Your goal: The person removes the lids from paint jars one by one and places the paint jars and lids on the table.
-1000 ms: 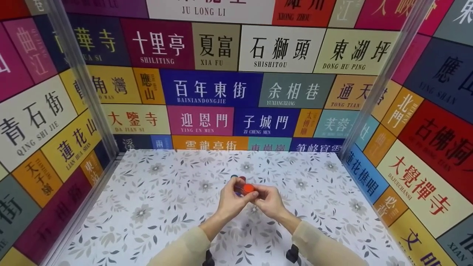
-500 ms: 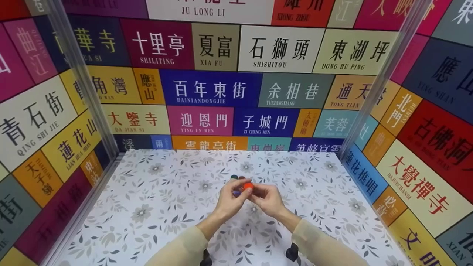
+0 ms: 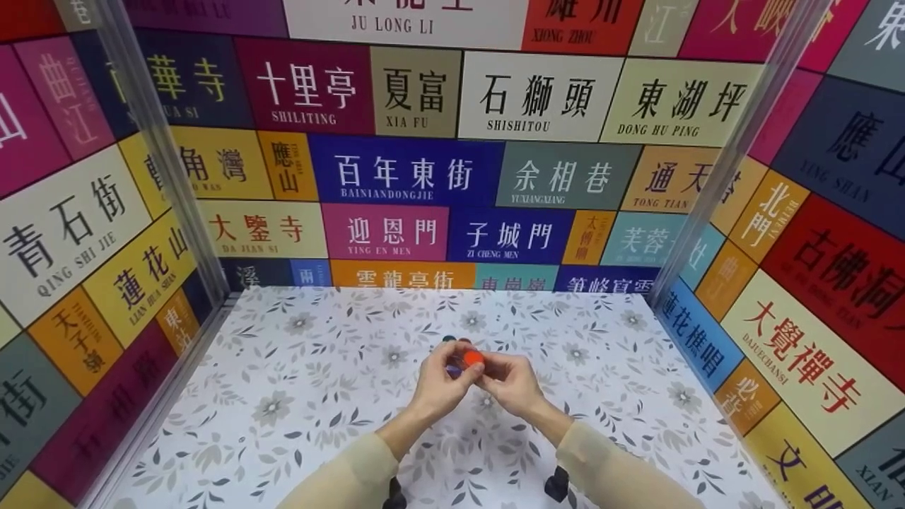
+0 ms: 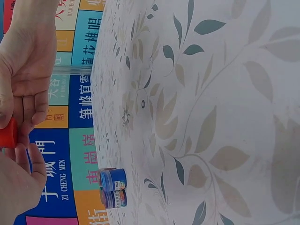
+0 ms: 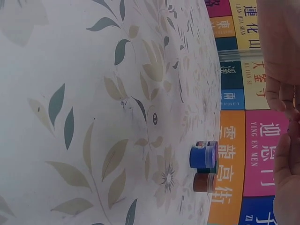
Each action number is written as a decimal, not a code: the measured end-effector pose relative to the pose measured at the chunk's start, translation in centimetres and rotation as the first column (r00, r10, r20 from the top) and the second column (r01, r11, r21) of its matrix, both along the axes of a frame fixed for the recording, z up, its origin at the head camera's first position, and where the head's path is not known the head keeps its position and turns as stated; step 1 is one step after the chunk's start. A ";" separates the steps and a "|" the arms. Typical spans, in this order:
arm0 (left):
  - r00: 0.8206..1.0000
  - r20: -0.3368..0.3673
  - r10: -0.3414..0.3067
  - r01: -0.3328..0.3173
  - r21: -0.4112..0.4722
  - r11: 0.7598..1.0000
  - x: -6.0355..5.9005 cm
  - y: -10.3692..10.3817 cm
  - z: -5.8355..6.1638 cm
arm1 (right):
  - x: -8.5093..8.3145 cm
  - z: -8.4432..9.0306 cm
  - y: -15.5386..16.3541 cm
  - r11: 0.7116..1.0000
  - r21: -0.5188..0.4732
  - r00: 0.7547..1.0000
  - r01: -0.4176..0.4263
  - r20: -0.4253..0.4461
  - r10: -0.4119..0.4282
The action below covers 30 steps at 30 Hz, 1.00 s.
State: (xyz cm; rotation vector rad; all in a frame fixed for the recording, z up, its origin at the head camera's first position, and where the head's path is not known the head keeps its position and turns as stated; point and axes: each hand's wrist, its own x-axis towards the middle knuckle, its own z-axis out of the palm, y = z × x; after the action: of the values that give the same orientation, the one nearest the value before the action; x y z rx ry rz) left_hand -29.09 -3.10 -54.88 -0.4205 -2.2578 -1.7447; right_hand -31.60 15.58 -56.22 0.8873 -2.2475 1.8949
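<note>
A small red paint jar (image 3: 473, 359) is held up between both hands, above the middle of the table. My left hand (image 3: 440, 378) pinches it, the thumb across its near side and the fingers behind. From the other side my right hand (image 3: 512, 378) grips it with thumb and fingertips. In the left wrist view part of the red jar (image 4: 8, 135) shows at the left edge, between the two hands. Just beyond the hands stand several more jars: a blue one (image 5: 201, 157), a brown one (image 5: 203, 183), a green one (image 5: 214, 168) and a purple one (image 4: 114, 198).
The table has a white cloth (image 3: 283, 438) with grey leaves and flowers. Colourful sign-covered panels (image 3: 403, 170) enclose it at the back and on both sides, with clear corner strips (image 3: 170, 170) where the panels meet.
Both hands stay in nearly the same place around the red jar. The left thumb and fingers have shifted a little on it, and the jar has moved slightly left.
</note>
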 end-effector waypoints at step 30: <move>0.996 0.083 0.043 -0.050 0.083 0.995 -0.3 0.9 -0.1 | 0.1 0.0 -0.2 0.999 -0.013 0.999 0.037 0.005 -0.037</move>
State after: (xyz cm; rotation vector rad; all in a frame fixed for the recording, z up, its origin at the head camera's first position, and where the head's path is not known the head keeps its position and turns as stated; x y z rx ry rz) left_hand -29.38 -2.17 -55.00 -0.2823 -2.2184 -1.8584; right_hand -31.46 15.39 -56.26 0.8337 -2.2350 1.8963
